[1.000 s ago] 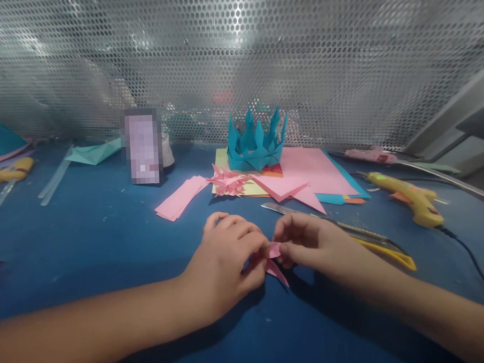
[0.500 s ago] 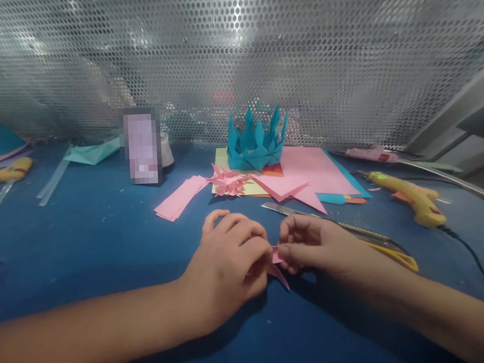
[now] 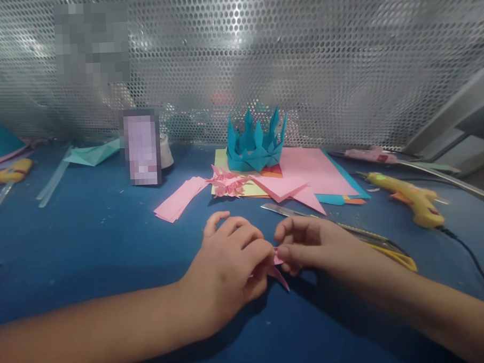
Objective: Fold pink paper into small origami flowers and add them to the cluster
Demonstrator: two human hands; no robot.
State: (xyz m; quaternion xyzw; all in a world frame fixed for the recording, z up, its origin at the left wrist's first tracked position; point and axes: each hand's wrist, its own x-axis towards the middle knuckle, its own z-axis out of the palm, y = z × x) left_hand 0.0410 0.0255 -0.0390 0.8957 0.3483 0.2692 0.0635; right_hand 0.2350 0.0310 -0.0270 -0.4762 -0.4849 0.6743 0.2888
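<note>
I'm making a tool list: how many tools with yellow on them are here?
3: one yellow tool at the left edge, cut by the frame; a glue gun at right; a cutter partly behind the right hand. More may be hidden.

The worktop [image 3: 108, 251] is dark blue. The folded paper [image 3: 280, 279] in the middle is pink. Near the back edge, the crown [image 3: 257, 159] is blue-green. Toward the right edge, the glue gun [image 3: 424, 210] is yellow. The silver wall [image 3: 301, 66] has rows of round holes.
</note>
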